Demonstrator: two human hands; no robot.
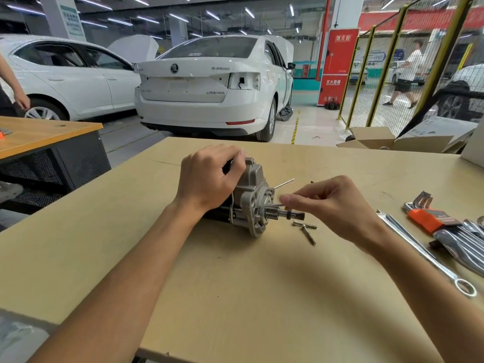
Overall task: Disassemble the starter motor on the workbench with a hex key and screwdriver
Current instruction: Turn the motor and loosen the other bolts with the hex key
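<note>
A ribbed grey cast-metal starter motor lies on the smooth tan desk. The left hand grips its body, while the right hand pinches a thin steel hex key at its flange.

The starter motor has a dull silver-grey cast housing with a black body behind it and a black band on its shaft. It lies on a pale tan workbench. Two loose bolts just right of the motor are bright steel. Farther right, the hex key set sits in an orange holder with black lettering, beside chrome combination wrenches.
</note>
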